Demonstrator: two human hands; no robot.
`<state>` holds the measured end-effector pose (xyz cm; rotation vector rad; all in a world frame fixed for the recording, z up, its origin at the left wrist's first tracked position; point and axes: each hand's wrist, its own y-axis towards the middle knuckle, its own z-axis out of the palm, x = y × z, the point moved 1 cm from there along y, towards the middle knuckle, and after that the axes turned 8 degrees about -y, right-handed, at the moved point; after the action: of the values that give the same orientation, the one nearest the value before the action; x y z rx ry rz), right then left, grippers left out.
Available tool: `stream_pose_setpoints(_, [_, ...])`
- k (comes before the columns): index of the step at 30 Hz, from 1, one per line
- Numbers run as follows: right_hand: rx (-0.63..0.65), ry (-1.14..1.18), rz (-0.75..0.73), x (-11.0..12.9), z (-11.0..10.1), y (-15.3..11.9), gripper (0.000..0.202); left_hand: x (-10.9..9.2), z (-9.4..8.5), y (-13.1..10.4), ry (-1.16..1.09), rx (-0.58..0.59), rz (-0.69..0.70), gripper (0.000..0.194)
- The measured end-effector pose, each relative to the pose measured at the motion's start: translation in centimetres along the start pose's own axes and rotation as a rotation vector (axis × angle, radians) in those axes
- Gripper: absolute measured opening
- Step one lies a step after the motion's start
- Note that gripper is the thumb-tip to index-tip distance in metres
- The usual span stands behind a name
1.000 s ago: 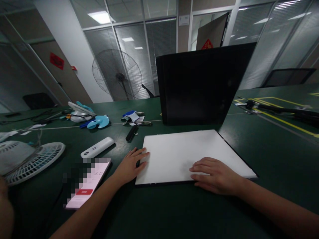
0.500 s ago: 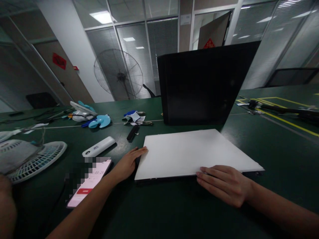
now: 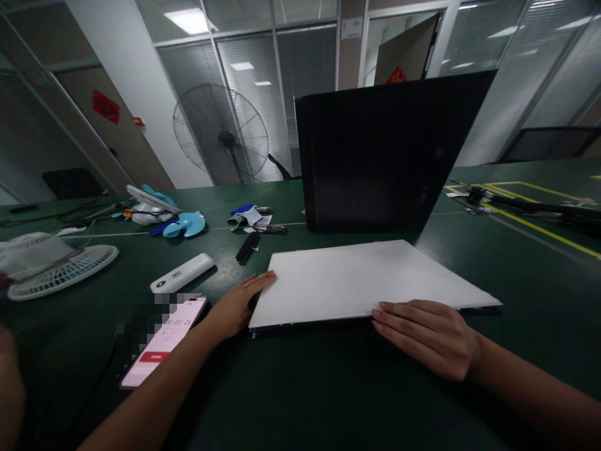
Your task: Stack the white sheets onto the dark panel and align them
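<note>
A white rectangular panel (image 3: pixel 342 282) with a dark underside lies before me on the green table. My left hand (image 3: pixel 237 307) is at its left edge, fingers stretched forward and fingertips touching the edge. At the front edge, right of the middle, rests my right hand (image 3: pixel 429 338). Its fingers are straight and close together, with the tips on the panel's rim; the thumb is hidden. Just behind the panel stands a large black screen-like board (image 3: pixel 375 163), leaning back.
Left of my forearm lie a phone (image 3: pixel 164 344) with a lit screen and a white power bank (image 3: pixel 183 274). A white fan grille (image 3: pixel 70 272) and another person's arm (image 3: pixel 9 382) are at far left. Blue fan blades (image 3: pixel 185 224) and a black stick-like object (image 3: pixel 247 247) lie farther back.
The fan grille at far left has moved away and tilted flatter. My hands stay at the same panel edges, while the view has shifted slightly.
</note>
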<state>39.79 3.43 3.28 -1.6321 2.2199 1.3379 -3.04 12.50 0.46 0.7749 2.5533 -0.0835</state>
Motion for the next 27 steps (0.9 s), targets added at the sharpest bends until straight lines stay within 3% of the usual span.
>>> stream_pose_setpoints(9, [0.046,0.031,0.060,1.1,1.9,-0.9,0.033,0.0,0.3,0.3,0.048,-0.019,-0.018,0.066])
stream_pose_setpoints(18, [0.104,0.011,0.011,0.6,1.5,-1.1,0.036,-0.7,0.8,-0.2,0.060,-0.014,-0.054,0.068])
stream_pose_setpoints(22, [0.132,0.004,0.076,1.2,-0.7,-0.7,0.045,-0.5,1.5,-0.3,0.061,-0.010,-0.052,0.072])
stream_pose_setpoints(27, [0.209,0.000,0.178,3.5,-6.9,-2.1,0.056,-0.6,2.2,-0.2,0.099,-0.021,-0.081,0.083])
